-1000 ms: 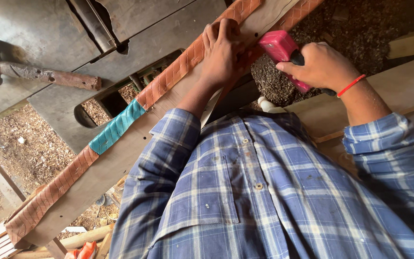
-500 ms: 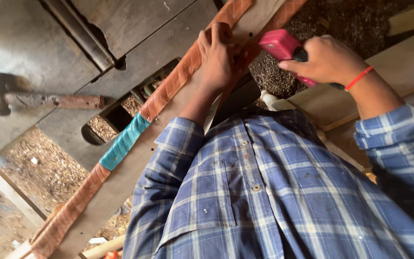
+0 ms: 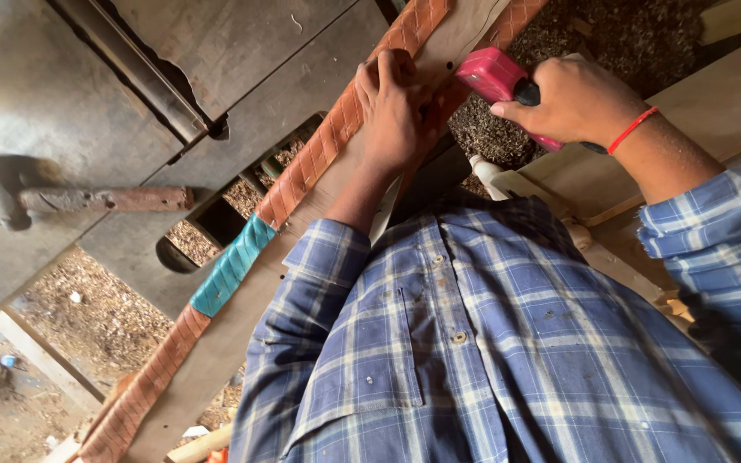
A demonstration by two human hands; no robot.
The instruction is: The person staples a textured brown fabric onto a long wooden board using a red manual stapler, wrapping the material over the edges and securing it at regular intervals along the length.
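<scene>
A long wooden plank point(image 3: 242, 334) runs diagonally across the view, edged with an orange braided band point(image 3: 319, 154) that has a teal section point(image 3: 229, 270). My left hand point(image 3: 396, 107) presses down on the plank near its far end, fingers bent against the wood. My right hand point(image 3: 572, 99) grips a red power tool point(image 3: 492, 73) whose nose points at the plank right beside my left hand. The tool's tip is hidden behind my left hand. My blue checked shirt point(image 3: 490, 351) fills the lower part of the view.
A grey metal machine table point(image 3: 70, 86) with a slot lies at the left, and a rusty hammer point(image 3: 87, 201) rests on it. Sawdust point(image 3: 96, 334) covers the ground below and the area behind the tool. Pale wooden boards point(image 3: 713, 94) lie at the right.
The view has shifted a little, so the hammer sits lower in the picture. Both hands stay on the plank and the red tool, in nearly the same places.
</scene>
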